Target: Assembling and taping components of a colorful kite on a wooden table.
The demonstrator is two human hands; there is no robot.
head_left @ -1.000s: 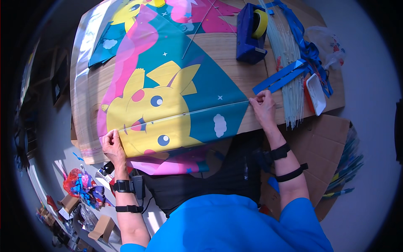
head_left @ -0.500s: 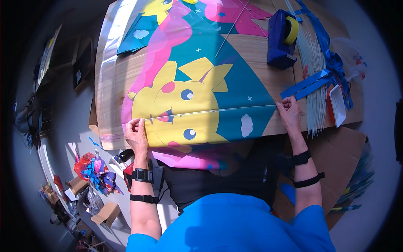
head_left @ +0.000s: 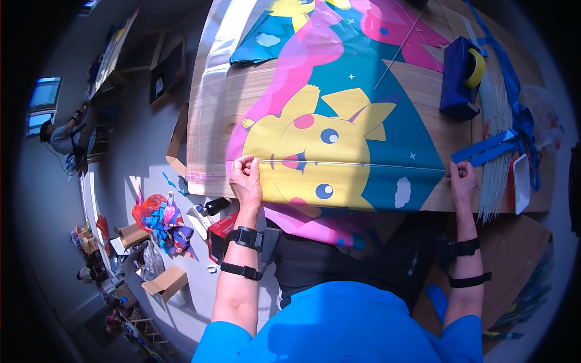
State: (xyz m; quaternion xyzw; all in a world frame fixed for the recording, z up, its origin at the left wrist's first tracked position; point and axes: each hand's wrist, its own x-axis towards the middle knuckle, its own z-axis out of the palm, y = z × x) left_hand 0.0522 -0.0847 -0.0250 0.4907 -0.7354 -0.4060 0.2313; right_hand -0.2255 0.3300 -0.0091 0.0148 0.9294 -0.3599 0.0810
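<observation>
Head view, and the whole work area is shifted toward the right of the frame compared with a second ago. The thin pale rod (head_left: 375, 164) is seen nearly level now, where it was slanted up to the right earlier. Looks mostly like the camera being swung, tbh, since the rod is laid across the same part of the printed sheet (head_left: 399, 139), right through the yellow cartoon's mouth.

The sheet is spread on the bench (head_left: 260, 88), center to upper center of the frame. Left grip: the fingers of the left hand (head_left: 246, 183) are pinched together on the rod's left end, near the pink border. Right grip: the other end is pinched by the right hand (head_left: 463, 183), just at the sheet's right corner. Whether any sheet is caught in either pinch can't be told.

So what's it mean? Neither end is let go, and the rod's line across the sheet seems to be kept. The blue tape dispenser (head_left: 455, 85), upper right, is left untouched.
</observation>
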